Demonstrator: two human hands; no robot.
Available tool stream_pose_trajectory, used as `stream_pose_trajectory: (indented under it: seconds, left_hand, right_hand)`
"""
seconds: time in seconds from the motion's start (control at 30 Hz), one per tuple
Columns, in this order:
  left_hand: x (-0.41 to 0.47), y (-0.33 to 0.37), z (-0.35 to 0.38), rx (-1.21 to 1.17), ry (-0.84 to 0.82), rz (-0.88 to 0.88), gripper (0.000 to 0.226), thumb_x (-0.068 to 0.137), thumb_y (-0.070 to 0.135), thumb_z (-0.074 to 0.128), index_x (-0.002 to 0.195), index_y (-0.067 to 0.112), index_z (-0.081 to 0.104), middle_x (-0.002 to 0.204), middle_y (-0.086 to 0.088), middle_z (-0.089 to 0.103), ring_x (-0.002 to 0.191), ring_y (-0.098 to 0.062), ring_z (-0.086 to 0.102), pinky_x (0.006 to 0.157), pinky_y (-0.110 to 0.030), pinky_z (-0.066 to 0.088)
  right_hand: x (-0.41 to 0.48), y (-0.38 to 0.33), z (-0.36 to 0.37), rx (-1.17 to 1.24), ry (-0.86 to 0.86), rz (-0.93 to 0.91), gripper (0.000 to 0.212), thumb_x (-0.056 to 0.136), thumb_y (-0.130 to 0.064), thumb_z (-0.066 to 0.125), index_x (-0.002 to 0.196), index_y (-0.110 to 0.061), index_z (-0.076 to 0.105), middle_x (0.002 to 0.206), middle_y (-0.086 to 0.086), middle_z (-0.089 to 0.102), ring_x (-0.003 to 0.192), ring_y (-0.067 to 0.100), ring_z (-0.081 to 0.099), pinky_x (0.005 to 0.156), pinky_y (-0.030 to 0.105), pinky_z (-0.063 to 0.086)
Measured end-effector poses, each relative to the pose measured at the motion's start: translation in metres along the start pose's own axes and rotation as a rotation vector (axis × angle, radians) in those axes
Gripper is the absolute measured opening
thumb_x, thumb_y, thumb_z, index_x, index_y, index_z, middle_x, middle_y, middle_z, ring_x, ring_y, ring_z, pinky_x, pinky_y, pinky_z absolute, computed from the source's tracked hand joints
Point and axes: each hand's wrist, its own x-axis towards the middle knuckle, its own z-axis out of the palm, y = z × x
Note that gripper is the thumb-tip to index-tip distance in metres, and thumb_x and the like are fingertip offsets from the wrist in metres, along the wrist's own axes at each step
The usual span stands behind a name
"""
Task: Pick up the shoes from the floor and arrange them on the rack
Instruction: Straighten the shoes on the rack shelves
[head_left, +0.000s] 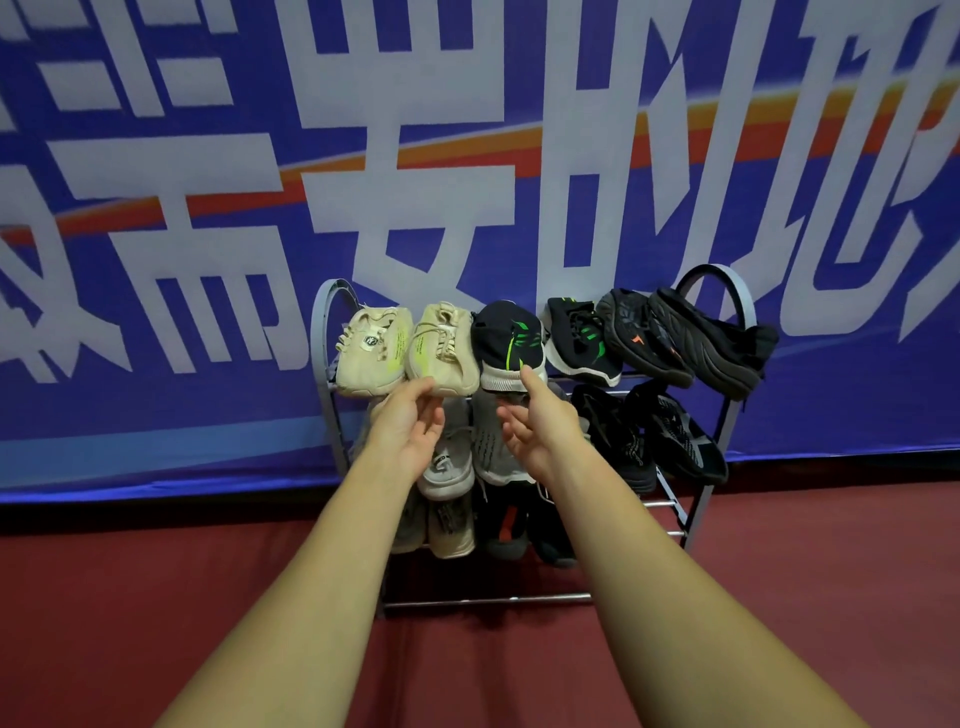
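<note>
A grey metal shoe rack stands against the wall with shoes on three tiers. The top tier holds two beige sneakers, two black sneakers with green stripes and two black shoes. My left hand reaches up with relaxed fingers, its fingertips just under the beige pair. My right hand is open too, its thumb touching the white sole of the nearer black-and-green sneaker. Neither hand holds anything.
The middle tier carries grey sneakers and black shoes; lower down sit beige and black pairs. The bottom bar is bare. Behind hangs a blue banner with large white characters. The floor is dark red.
</note>
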Motion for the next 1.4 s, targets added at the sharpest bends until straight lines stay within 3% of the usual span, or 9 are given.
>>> stream_pose_trajectory:
  seconds: [0.17, 0.47, 0.6, 0.73, 0.83, 1.03, 1.1, 1.23, 1.4]
  left_hand:
    - [0.002, 0.003, -0.002, 0.021, -0.015, -0.003, 0.011, 0.090, 0.006, 0.065, 0.095, 0.015, 0.065, 0.095, -0.003, 0.068, 0.082, -0.010, 0.062, 0.069, -0.019, 0.043]
    - [-0.003, 0.006, -0.005, 0.128, -0.050, -0.031, 0.019, 0.086, 0.012, 0.070, 0.104, 0.016, 0.066, 0.107, -0.001, 0.070, 0.093, -0.013, 0.063, 0.070, -0.024, 0.043]
    - [-0.009, 0.005, -0.004, 0.222, -0.066, -0.077, 0.009, 0.090, 0.019, 0.067, 0.098, 0.018, 0.064, 0.097, -0.001, 0.067, 0.093, -0.015, 0.059, 0.068, -0.025, 0.042]
    - [-0.016, -0.001, -0.004, 0.262, -0.078, -0.134, 0.024, 0.091, 0.035, 0.065, 0.102, 0.015, 0.063, 0.096, -0.001, 0.065, 0.083, -0.014, 0.059, 0.066, -0.025, 0.043]
    - [-0.025, -0.002, 0.003, 0.290, -0.112, -0.146, 0.024, 0.090, 0.038, 0.065, 0.098, 0.015, 0.062, 0.094, -0.001, 0.067, 0.081, -0.013, 0.059, 0.066, -0.025, 0.043]
    - [-0.040, -0.004, 0.017, 0.421, -0.249, -0.249, 0.052, 0.086, 0.051, 0.065, 0.118, 0.009, 0.062, 0.110, -0.004, 0.070, 0.093, -0.016, 0.061, 0.071, -0.027, 0.045]
    - [-0.046, 0.000, 0.024, 0.425, -0.301, -0.244, 0.055, 0.085, 0.054, 0.064, 0.118, 0.009, 0.064, 0.113, -0.005, 0.070, 0.095, -0.018, 0.060, 0.070, -0.027, 0.045]
    - [-0.055, 0.012, 0.042, 0.354, -0.280, -0.125, 0.058, 0.087, 0.051, 0.065, 0.130, 0.013, 0.057, 0.120, -0.008, 0.067, 0.098, -0.019, 0.062, 0.069, -0.028, 0.046]
    - [-0.059, 0.017, 0.043, 0.246, -0.236, -0.068, 0.060, 0.086, 0.053, 0.065, 0.129, 0.013, 0.055, 0.122, -0.010, 0.065, 0.113, -0.022, 0.062, 0.079, -0.029, 0.049]
  right_hand:
    - [0.003, 0.004, 0.000, 0.113, -0.047, 0.055, 0.023, 0.093, -0.040, 0.066, 0.086, -0.020, 0.057, 0.084, 0.008, 0.062, 0.079, 0.015, 0.064, 0.059, 0.022, 0.045]
    - [0.014, 0.009, 0.004, 0.133, -0.052, 0.112, 0.025, 0.092, -0.039, 0.068, 0.101, -0.017, 0.063, 0.087, 0.005, 0.067, 0.068, 0.009, 0.063, 0.044, 0.017, 0.042]
    - [0.011, 0.006, 0.005, 0.212, -0.021, 0.130, 0.017, 0.092, -0.031, 0.067, 0.091, -0.015, 0.060, 0.079, 0.005, 0.063, 0.054, 0.007, 0.058, 0.038, 0.014, 0.037]
    - [0.005, 0.003, 0.011, 0.250, -0.014, 0.128, 0.013, 0.089, -0.024, 0.063, 0.093, -0.013, 0.057, 0.073, 0.005, 0.058, 0.035, 0.003, 0.047, 0.030, 0.014, 0.026]
    - [-0.003, 0.002, 0.014, 0.241, -0.037, 0.136, 0.020, 0.085, -0.023, 0.059, 0.102, -0.013, 0.052, 0.094, 0.014, 0.058, 0.027, 0.004, 0.033, 0.029, 0.013, 0.021]
    - [-0.025, -0.017, -0.009, 0.214, -0.104, 0.067, 0.012, 0.083, -0.019, 0.055, 0.092, -0.011, 0.051, 0.105, 0.028, 0.070, 0.031, 0.004, 0.030, 0.031, 0.015, 0.020]
    - [-0.032, -0.026, -0.023, 0.186, -0.145, 0.035, 0.016, 0.083, -0.022, 0.055, 0.094, -0.013, 0.048, 0.098, 0.026, 0.072, 0.034, 0.004, 0.027, 0.032, 0.015, 0.021]
    - [-0.048, -0.039, -0.049, 0.101, -0.232, 0.006, 0.014, 0.084, -0.026, 0.053, 0.090, -0.014, 0.048, 0.096, 0.024, 0.070, 0.035, 0.005, 0.023, 0.035, 0.016, 0.020]
    - [-0.059, -0.047, -0.066, -0.004, -0.284, 0.004, 0.026, 0.084, -0.030, 0.052, 0.104, -0.014, 0.050, 0.086, 0.019, 0.074, 0.039, 0.007, 0.021, 0.037, 0.017, 0.019]
